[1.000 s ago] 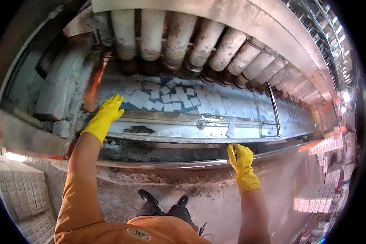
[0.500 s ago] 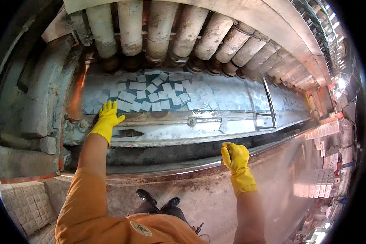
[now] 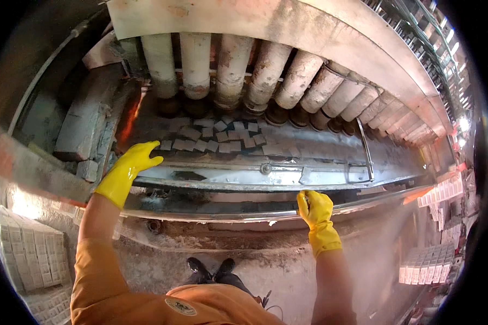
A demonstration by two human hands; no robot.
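"Where are your hands?"

"My yellow-gloved left hand is open, thumb apart, just beside the pale tiles. My right hand is curled into a fist at the metal rail."

"And past the tiles?"

"A row of thick pipes, a long panel across their far ends."

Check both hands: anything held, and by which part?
Left hand: open, no object visible in it. Right hand: curled at the metal rail; cannot tell whether it grips the rail or anything else.
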